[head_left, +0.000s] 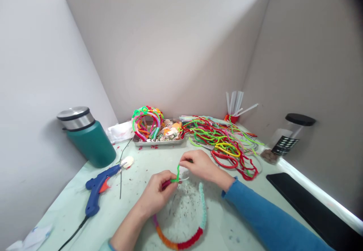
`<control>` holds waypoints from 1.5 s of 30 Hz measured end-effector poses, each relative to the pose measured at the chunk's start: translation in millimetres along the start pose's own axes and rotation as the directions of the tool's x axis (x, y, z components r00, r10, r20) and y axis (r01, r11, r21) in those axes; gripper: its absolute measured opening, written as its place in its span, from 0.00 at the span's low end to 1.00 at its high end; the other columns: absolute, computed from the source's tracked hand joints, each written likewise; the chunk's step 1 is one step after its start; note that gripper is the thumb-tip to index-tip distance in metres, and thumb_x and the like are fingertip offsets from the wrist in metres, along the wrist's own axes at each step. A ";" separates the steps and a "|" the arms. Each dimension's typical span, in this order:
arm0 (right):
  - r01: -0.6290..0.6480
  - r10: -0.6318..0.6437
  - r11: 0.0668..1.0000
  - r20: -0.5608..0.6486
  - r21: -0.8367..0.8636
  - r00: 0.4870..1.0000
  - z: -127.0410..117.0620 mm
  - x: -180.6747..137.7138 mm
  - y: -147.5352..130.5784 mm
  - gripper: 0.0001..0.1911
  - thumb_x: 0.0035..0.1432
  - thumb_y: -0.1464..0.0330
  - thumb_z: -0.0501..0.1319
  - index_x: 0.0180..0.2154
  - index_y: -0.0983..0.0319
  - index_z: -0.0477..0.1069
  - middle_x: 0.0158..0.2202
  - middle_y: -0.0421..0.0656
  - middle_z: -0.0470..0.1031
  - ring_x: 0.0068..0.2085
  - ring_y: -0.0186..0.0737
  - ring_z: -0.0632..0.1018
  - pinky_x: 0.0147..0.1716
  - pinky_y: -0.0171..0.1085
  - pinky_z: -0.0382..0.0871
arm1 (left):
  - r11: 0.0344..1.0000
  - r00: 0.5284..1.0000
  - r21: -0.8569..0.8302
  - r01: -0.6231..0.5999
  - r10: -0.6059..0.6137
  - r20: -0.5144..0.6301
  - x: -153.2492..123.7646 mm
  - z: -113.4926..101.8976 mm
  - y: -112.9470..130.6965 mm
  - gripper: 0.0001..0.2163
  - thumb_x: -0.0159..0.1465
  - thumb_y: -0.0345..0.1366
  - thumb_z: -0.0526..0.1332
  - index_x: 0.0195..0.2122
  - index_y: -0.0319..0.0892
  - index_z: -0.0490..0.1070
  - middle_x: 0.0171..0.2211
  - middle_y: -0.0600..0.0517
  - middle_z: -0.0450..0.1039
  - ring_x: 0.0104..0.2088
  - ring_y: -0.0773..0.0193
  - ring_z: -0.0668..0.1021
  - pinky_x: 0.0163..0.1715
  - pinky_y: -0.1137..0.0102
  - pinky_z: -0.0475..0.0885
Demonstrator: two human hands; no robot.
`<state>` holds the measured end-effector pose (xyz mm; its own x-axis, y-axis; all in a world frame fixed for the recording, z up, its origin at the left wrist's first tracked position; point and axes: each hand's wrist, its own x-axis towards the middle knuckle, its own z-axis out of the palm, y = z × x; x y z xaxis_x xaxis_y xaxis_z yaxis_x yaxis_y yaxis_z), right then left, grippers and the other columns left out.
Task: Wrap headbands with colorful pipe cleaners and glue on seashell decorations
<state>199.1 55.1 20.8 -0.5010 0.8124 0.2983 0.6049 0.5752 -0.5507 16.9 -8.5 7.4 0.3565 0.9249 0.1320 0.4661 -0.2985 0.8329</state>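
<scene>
My left hand (159, 192) is closed around one end of a headband (193, 239) wrapped in coloured pipe cleaner. Its curve hangs below in purple, orange, red and pale blue sections, with the pale blue end free. A bare white tip of the band sticks out past my left fingers. A green pipe cleaner (178, 172) winds around the band beside those fingers, and its loose end rises upward. My right hand (200, 164) pinches that upper end between thumb and forefinger.
A blue glue gun (98, 190) and a green bottle (92, 141) stand left. Behind are a metal tray (159, 143) with finished headbands (147, 122), a pile of pipe cleaners (210, 130), and scissors (227, 154). A clear jar (289, 137) and black strip (306, 209) are right.
</scene>
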 end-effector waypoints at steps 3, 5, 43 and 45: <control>-0.025 0.028 0.999 0.062 -0.046 0.998 2.9 -1.0 1.1 0.08 0.54 0.67 0.58 0.29 0.61 0.76 0.26 0.39 0.76 0.28 0.32 0.71 0.27 0.30 0.56 | 0.999 0.998 0.030 0.036 -0.035 -0.057 0.2 1.6 -3.6 0.07 0.59 0.36 0.55 0.29 0.38 0.69 0.21 0.58 0.59 0.22 0.70 0.61 0.22 0.75 0.57; -0.041 0.048 0.997 0.116 -0.062 0.992 2.5 -1.8 -0.1 0.09 0.52 0.67 0.58 0.28 0.61 0.76 0.24 0.39 0.75 0.26 0.31 0.70 0.25 0.30 0.55 | 0.996 0.994 0.068 0.050 -0.043 -0.101 0.5 2.2 -5.7 0.08 0.58 0.37 0.56 0.28 0.38 0.69 0.19 0.58 0.57 0.21 0.70 0.60 0.22 0.75 0.56; 0.449 -0.350 0.795 0.297 -0.408 0.889 -15.6 -12.4 -38.7 0.10 0.57 0.64 0.57 0.30 0.63 0.71 0.30 0.43 0.72 0.36 0.41 0.67 0.36 0.39 0.56 | 0.939 0.969 0.288 0.186 -0.127 -0.213 7.6 -7.1 -14.2 0.12 0.58 0.40 0.51 0.34 0.45 0.73 0.30 0.53 0.77 0.32 0.60 0.76 0.33 0.70 0.67; 0.493 -0.405 0.795 0.296 -0.353 0.865 -14.8 -12.0 -42.5 0.12 0.57 0.62 0.56 0.30 0.63 0.71 0.30 0.43 0.73 0.36 0.40 0.68 0.37 0.37 0.57 | 0.940 0.981 0.308 0.147 -0.099 -0.168 6.9 -5.3 -13.9 0.11 0.58 0.39 0.51 0.30 0.45 0.73 0.27 0.53 0.76 0.29 0.60 0.75 0.31 0.71 0.67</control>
<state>188.6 22.3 52.2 -0.8615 0.4415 0.2508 0.4524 0.8917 -0.0154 8.6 3.3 -0.4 0.1679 0.9762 0.1373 0.7403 -0.2168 0.6364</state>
